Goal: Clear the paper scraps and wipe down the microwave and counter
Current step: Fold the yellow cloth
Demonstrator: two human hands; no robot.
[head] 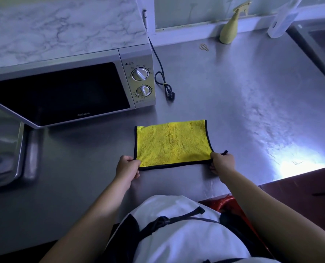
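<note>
A yellow cloth (172,143) with a black border lies flat on the steel counter (243,103), folded along its near edge. My left hand (128,168) pinches its near left corner. My right hand (222,163) pinches its near right corner, beside a small black loop. A silver microwave (137,59) with a dark door and two dials stands at the back left, its door shut. I see no paper scraps on the counter.
A black power cord (162,80) lies unplugged right of the microwave. A yellow spray bottle (229,31) and a clear bottle (283,18) stand at the back wall. A rubber band (204,47) lies nearby. A steel tray (15,149) sits far left, a sink (317,40) far right.
</note>
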